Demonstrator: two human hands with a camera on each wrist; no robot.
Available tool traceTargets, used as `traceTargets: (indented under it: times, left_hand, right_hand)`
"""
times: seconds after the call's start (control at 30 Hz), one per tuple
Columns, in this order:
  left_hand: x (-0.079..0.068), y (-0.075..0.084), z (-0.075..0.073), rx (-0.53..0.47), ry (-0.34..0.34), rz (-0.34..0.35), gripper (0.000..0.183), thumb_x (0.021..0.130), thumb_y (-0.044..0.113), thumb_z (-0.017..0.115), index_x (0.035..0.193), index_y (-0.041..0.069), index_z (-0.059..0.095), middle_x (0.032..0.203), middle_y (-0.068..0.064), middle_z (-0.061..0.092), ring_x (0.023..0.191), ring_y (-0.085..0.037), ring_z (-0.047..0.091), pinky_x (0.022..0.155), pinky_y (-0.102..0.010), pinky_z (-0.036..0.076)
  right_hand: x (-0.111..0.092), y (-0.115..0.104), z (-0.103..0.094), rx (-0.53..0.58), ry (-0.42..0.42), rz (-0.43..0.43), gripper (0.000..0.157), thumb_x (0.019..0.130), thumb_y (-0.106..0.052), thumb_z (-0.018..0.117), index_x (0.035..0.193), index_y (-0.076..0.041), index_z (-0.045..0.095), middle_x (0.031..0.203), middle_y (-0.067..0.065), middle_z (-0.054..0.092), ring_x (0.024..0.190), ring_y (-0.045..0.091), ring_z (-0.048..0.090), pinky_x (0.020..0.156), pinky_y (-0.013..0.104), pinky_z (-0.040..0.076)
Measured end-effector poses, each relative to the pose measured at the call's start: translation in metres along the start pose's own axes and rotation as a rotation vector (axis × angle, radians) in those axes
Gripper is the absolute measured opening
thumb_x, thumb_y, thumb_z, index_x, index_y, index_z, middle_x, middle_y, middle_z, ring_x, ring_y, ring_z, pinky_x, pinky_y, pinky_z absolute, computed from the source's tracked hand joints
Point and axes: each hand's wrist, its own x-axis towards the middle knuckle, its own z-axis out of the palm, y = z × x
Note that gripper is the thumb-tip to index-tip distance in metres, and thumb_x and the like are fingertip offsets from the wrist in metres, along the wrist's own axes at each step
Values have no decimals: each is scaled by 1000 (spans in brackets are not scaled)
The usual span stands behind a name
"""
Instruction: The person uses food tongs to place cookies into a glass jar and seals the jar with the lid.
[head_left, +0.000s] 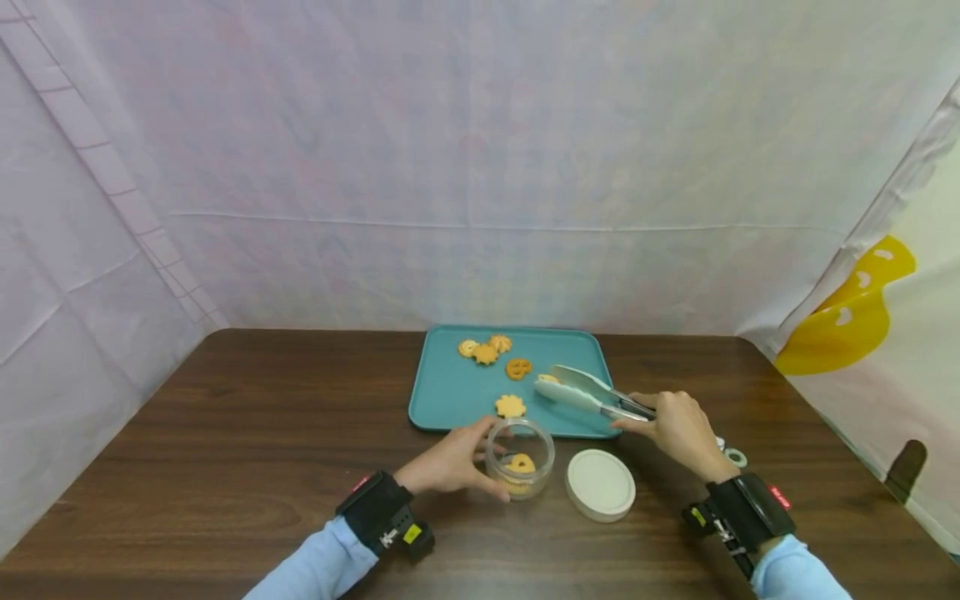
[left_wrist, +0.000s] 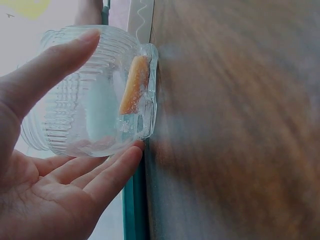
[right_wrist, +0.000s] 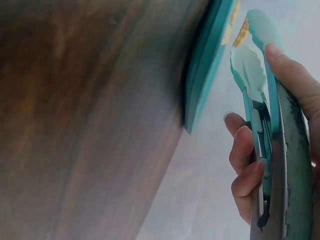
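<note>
My left hand (head_left: 456, 460) holds a clear jar (head_left: 542, 477) upright on the table, its thumb on one side and fingers on the other. A ring-shaped cookie (head_left: 521, 463) lies inside the jar. Over the right part of a teal tray (head_left: 435, 392), my right hand (head_left: 678, 427) grips a pair of tongs (head_left: 573, 395) with mint-coloured heads. A cookie (right_wrist: 242, 34) shows between the tong heads. Left of them on the tray are a pretzel (head_left: 518, 368) and a flower-shaped cookie (head_left: 511, 406).
A round white lid (head_left: 600, 485) lies on the brown table (head_left: 262, 442), right of the jar. Several cookies (head_left: 486, 354) sit together at the tray's back. Small whitish ring-shaped things (head_left: 736, 457) are partly hidden behind my right wrist. A pale curtain (head_left: 465, 167) hangs behind the table.
</note>
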Motion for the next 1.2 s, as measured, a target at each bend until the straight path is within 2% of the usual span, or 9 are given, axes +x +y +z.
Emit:
traceTargets:
  times: [0.2, 0.3, 0.4, 0.47, 0.53, 0.73, 0.9, 1.03, 1.2]
  left_hand:
    - [0, 1, 0, -3, 1, 3, 77, 65, 10, 77, 128, -1, 34, 132, -24, 43, 112, -33, 50, 98, -46, 45]
    - [0, 1, 0, -4, 2, 5, 77, 65, 10, 77, 128, -1, 34, 131, -24, 43, 112, -33, 50, 98, -46, 45]
    - [-1, 1, 0, -6, 2, 4, 77, 65, 10, 77, 129, -1, 34, 131, -24, 43, 112, -33, 50, 99, -46, 45]
    - [-1, 1, 0, -5, 1, 7, 77, 65, 10, 77, 128, 0, 34, 131, -24, 43, 112, -33, 50, 99, -46, 45]
    - [-1, 0, 1, -3, -1, 10, 76, 65, 11, 77, 128, 0, 35, 131, -24, 43, 113, -33, 50, 99, -46, 45]
    - [1, -2, 1, 7, 1, 21, 75, 65, 10, 77, 126, -1, 35, 131, -24, 44, 112, -33, 50, 98, -46, 45]
    - [2, -3, 1, 18, 2, 18, 76, 65, 10, 77, 127, -2, 34, 130, -24, 44, 112, -33, 50, 98, -45, 45]
    - [2, -3, 1, 18, 0, 9, 76, 65, 10, 77, 127, -2, 34, 131, -24, 43, 112, -33, 50, 98, -46, 45]
    - [2, -2, 1, 20, 3, 6, 75, 65, 10, 77, 127, -2, 35, 131, -24, 43, 112, -33, 50, 98, -45, 46]
  right_hand:
    - [-8, -3, -10, 10, -1, -20, 61, 64, -48, 71, 99, 2, 67, 80, 26, 69, 42, 7, 25, 34, 23, 23]
    - [-11, -4, -13, 20, 5, -48, 61, 65, -47, 71, 99, 3, 67, 72, 22, 69, 42, 4, 17, 35, 20, 18]
    - [-14, -6, -18, 26, 4, -68, 60, 66, -46, 70, 100, 3, 67, 51, 7, 59, 42, 2, 10, 36, 18, 14]
    - [-16, -9, -20, 32, 7, -77, 59, 67, -45, 71, 100, 3, 66, 45, -1, 50, 42, 1, 8, 36, 16, 13]
    - [-19, -12, -23, 39, 16, -94, 57, 67, -43, 71, 101, 3, 66, 44, -3, 48, 41, 1, 9, 36, 16, 13]
    - [-28, -20, -32, 84, 65, -152, 49, 65, -34, 75, 99, 1, 67, 68, 15, 70, 40, -1, 30, 36, 15, 19]
    - [-34, -25, -39, 139, 74, -175, 48, 63, -28, 76, 98, 2, 67, 78, 19, 71, 44, 0, 37, 37, 16, 26]
    - [-36, -29, -42, 168, 79, -235, 46, 61, -25, 77, 97, 2, 67, 81, 19, 72, 54, 7, 56, 40, 19, 41]
    - [-39, -32, -43, 222, 33, -285, 46, 63, -26, 76, 100, -2, 67, 84, 16, 72, 66, 12, 63, 48, 25, 54]
